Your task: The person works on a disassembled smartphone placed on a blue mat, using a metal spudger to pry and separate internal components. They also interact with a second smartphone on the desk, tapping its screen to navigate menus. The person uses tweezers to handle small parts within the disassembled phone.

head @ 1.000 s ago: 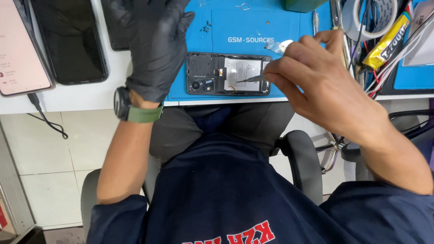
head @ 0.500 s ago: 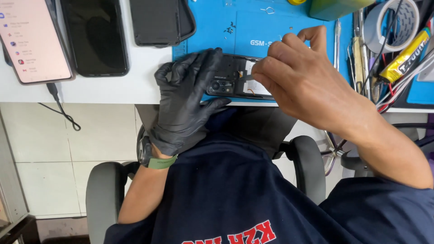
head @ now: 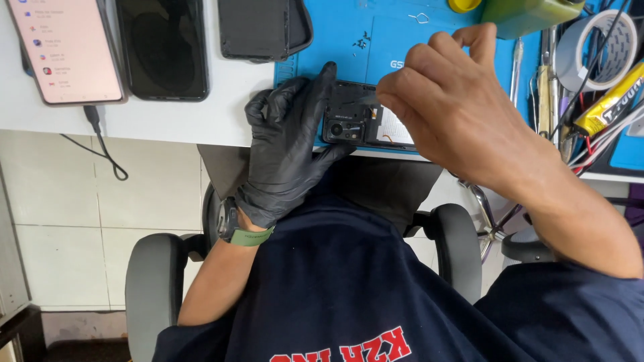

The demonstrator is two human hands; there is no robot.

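An opened phone, back cover off with its camera module showing, lies at the near edge of a blue work mat. My left hand, in a black glove, clasps the phone's left end, fingers over its top and thumb along the near edge. My bare right hand hovers over the phone's right half and hides it. It pinches a thin metal tool whose tip points into the phone's inside.
On the white desk at left lie a lit phone with a cable, a dark phone and a black back cover. A tape roll, a yellow tube, a green container and tools crowd the right.
My gloved left hand came down from the upper mat and took hold of the phone's left end. My right hand shifted up and left over the phone with the tool.
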